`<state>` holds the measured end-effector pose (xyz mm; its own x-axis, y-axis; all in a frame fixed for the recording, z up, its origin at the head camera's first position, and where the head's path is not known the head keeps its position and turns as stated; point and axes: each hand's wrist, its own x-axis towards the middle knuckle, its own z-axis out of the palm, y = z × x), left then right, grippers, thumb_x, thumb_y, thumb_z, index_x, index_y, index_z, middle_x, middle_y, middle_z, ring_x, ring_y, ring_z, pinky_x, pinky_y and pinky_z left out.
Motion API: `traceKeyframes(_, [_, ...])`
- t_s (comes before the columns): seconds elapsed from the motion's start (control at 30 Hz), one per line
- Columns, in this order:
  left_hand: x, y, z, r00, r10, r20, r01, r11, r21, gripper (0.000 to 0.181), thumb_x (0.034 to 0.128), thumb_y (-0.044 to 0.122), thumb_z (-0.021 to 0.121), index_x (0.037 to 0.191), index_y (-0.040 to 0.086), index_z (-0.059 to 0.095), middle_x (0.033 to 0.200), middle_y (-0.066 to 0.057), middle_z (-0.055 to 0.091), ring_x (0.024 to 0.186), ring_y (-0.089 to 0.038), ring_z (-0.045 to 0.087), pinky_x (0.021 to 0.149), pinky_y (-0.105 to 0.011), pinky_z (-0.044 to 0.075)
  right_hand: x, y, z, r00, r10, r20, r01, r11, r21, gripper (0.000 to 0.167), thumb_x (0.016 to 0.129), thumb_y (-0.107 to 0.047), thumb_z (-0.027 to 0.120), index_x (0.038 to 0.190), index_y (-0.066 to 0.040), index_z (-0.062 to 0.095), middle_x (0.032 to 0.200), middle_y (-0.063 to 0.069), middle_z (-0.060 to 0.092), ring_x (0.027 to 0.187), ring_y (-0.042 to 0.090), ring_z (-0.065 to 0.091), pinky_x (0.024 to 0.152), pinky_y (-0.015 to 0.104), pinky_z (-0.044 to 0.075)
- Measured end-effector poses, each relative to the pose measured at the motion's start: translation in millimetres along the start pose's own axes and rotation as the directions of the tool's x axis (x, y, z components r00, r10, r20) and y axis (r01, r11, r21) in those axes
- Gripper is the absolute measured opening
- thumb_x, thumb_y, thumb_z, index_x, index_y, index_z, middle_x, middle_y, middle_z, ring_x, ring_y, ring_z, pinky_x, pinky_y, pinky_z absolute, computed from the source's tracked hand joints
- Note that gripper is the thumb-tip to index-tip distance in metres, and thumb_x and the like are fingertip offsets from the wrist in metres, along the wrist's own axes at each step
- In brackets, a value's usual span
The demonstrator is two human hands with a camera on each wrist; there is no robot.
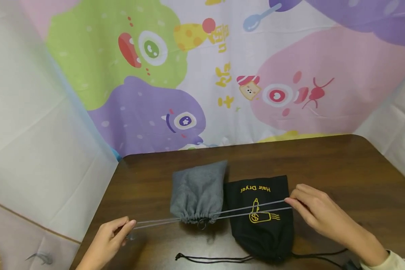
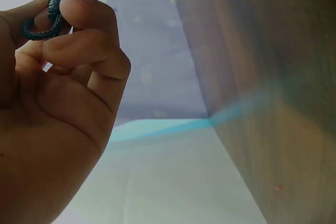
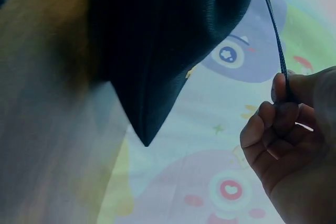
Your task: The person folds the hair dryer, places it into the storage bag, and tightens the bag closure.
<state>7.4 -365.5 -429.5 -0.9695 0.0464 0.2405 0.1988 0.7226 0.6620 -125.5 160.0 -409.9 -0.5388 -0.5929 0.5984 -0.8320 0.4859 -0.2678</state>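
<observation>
A grey drawstring bag (image 1: pixel 199 189) lies on the table with its gathered mouth toward me. Two grey drawstrings (image 1: pixel 158 221) run out from both sides of that mouth, stretched taut. On the left, my left hand (image 1: pixel 109 238) pinches one cord end between thumb and fingers; the cord's looped end (image 2: pixel 44 34) shows in the left wrist view. My right hand (image 1: pixel 318 210) pinches the other cord end, above the right edge of a black drawstring bag (image 1: pixel 239 197) printed "Hair Dryer" in yellow. The right-hand cords cross over this black bag.
Black cords (image 1: pixel 212 258) of the black bag trail left and right along the near side of the dark wooden table (image 1: pixel 324 161). Behind the table hangs a cartoon-printed curtain (image 1: pixel 222 123). White fabric (image 1: pixel 37 123) stands at the left.
</observation>
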Motion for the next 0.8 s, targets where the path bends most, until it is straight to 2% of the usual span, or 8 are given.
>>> traceKeyframes(0.13, [-1.8, -10.0, -1.4, 0.999, -0.014, 0.031, 0.013, 1.000, 0.022, 0.040, 0.1008, 0.007, 0.057, 0.066, 0.015, 0.040, 0.055, 0.014, 0.040, 0.046, 0.001, 0.040, 0.044, -0.023, 0.040, -8.3, 4.9, 2.6, 1.000, -0.005, -0.004, 0.005, 1.000, 0.001, 0.026, 0.089, -0.006, 0.072, 0.080, -0.026, 0.057, 0.077, -0.019, 0.038, 0.066, -0.006, 0.033, 0.059, 0.008, 0.032])
traceKeyframes(0.27, [0.4, -26.6, -2.5, 0.996, -0.061, 0.067, 0.056, 0.996, 0.063, 0.038, 0.1009, 0.009, 0.058, 0.066, 0.013, 0.044, 0.057, 0.013, 0.038, 0.043, 0.000, 0.042, 0.045, -0.022, 0.043, -20.6, 10.6, 5.5, 1.000, 0.000, -0.003, 0.000, 1.000, 0.020, 0.031, 0.087, -0.003, 0.073, 0.081, -0.028, 0.057, 0.076, -0.020, 0.039, 0.066, -0.006, 0.033, 0.057, 0.008, 0.031])
traceKeyframes(0.43, [4.0, -40.2, 1.3, 0.980, -0.138, 0.143, 0.123, 0.986, 0.110, 0.036, 0.1019, 0.014, 0.057, 0.067, 0.011, 0.049, 0.059, 0.008, 0.041, 0.049, 0.000, 0.041, 0.052, -0.022, 0.045, -33.4, 7.9, 9.8, 0.999, 0.040, 0.016, -0.041, 0.997, 0.067, 0.040, 0.082, 0.004, 0.075, 0.083, -0.031, 0.056, 0.078, -0.022, 0.039, 0.065, -0.008, 0.034, 0.057, 0.007, 0.031])
traceKeyframes(0.47, [4.6, -41.7, 2.0, 0.980, -0.137, 0.147, 0.118, 0.984, 0.132, 0.034, 0.1015, 0.015, 0.058, 0.068, 0.011, 0.053, 0.061, 0.008, 0.047, 0.052, -0.001, 0.046, 0.055, -0.023, 0.048, -34.9, 6.4, 10.8, 0.999, 0.045, 0.015, -0.046, 0.996, 0.074, 0.040, 0.082, 0.004, 0.075, 0.084, -0.031, 0.056, 0.078, -0.022, 0.039, 0.065, -0.008, 0.034, 0.057, 0.007, 0.032])
traceKeyframes(0.63, [0.4, -35.7, 7.3, 0.953, -0.245, 0.179, 0.210, 0.958, 0.195, 0.034, 0.1003, 0.019, 0.060, 0.068, 0.010, 0.052, 0.061, 0.007, 0.044, 0.052, -0.004, 0.044, 0.056, -0.022, 0.047, -38.0, -6.3, 15.5, 0.997, 0.066, 0.043, -0.072, 0.987, 0.144, 0.038, 0.088, 0.003, 0.071, 0.087, -0.032, 0.058, 0.080, -0.021, 0.042, 0.066, -0.008, 0.037, 0.057, 0.008, 0.033])
traceKeyframes(0.73, [-3.3, -24.2, 14.6, 0.953, -0.260, 0.157, 0.216, 0.943, 0.252, 0.022, 0.0971, 0.018, 0.065, 0.082, 0.005, 0.057, 0.060, 0.006, 0.044, 0.050, -0.003, 0.041, 0.051, -0.019, 0.042, -38.5, -14.7, 13.8, 0.994, 0.088, 0.063, -0.096, 0.988, 0.121, 0.034, 0.088, 0.001, 0.072, 0.092, -0.031, 0.062, 0.084, -0.022, 0.049, 0.070, -0.008, 0.043, 0.062, 0.007, 0.038])
traceKeyframes(0.77, [-3.7, -18.3, 17.3, 0.958, -0.257, 0.128, 0.212, 0.934, 0.288, 0.018, 0.0955, 0.019, 0.068, 0.092, 0.003, 0.060, 0.062, 0.005, 0.048, 0.049, -0.003, 0.043, 0.050, -0.019, 0.042, -38.4, -16.4, 12.1, 0.993, 0.097, 0.067, -0.103, 0.991, 0.084, 0.031, 0.088, -0.001, 0.073, 0.094, -0.030, 0.065, 0.088, -0.022, 0.051, 0.074, -0.009, 0.045, 0.065, 0.007, 0.040])
traceKeyframes(0.8, [-3.6, -11.2, 19.7, 0.964, -0.251, 0.092, 0.208, 0.920, 0.332, 0.022, 0.0947, 0.020, 0.069, 0.105, 0.003, 0.060, 0.067, 0.002, 0.053, 0.049, -0.005, 0.045, 0.049, -0.020, 0.042, -38.0, -17.6, 10.2, 0.992, 0.108, 0.065, -0.111, 0.993, 0.044, 0.027, 0.088, -0.003, 0.073, 0.097, -0.028, 0.067, 0.091, -0.021, 0.054, 0.078, -0.008, 0.048, 0.069, 0.007, 0.042])
